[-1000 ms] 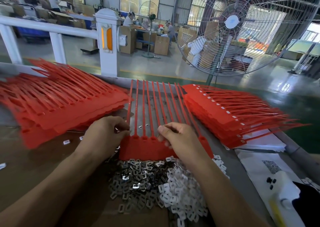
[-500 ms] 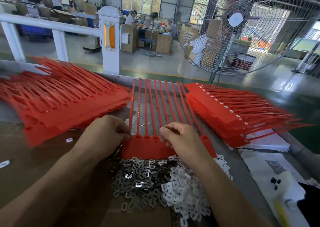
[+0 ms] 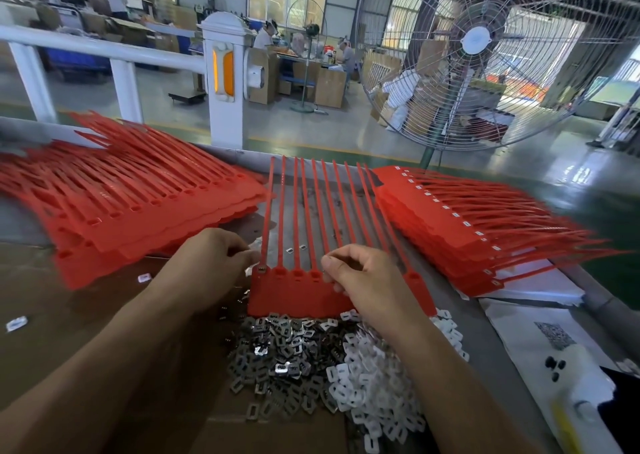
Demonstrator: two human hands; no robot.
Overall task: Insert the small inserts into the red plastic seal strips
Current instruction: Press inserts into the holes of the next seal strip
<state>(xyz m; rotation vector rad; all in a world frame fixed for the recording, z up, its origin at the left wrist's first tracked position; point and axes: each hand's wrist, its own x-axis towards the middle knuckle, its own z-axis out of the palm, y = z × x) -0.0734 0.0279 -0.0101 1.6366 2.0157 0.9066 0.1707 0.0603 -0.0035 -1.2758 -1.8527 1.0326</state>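
Observation:
A red seal strip sheet (image 3: 298,296) lies flat in front of me, its several long tails pointing away. My left hand (image 3: 211,266) rests at the sheet's left end, fingertips pinched at the first socket, where a small metal insert (image 3: 262,268) sits. My right hand (image 3: 367,280) covers the sheet's right half, fingers curled and pinched over a middle socket; what they hold is hidden. Just below the sheet lies a heap of metal inserts (image 3: 277,349) and, to its right, a heap of white plastic inserts (image 3: 374,377).
A stack of red sheets (image 3: 131,211) lies at the left, another stack (image 3: 460,225) with white inserts fitted at the right. Loose inserts (image 3: 143,277) dot the brown table. White paper (image 3: 540,342) sits at the right edge. A large fan (image 3: 478,41) stands beyond the table.
Both hands stay at the sheet's socket row with little movement. The right fingers have curled tighter over the middle sockets. The view has shifted slightly.

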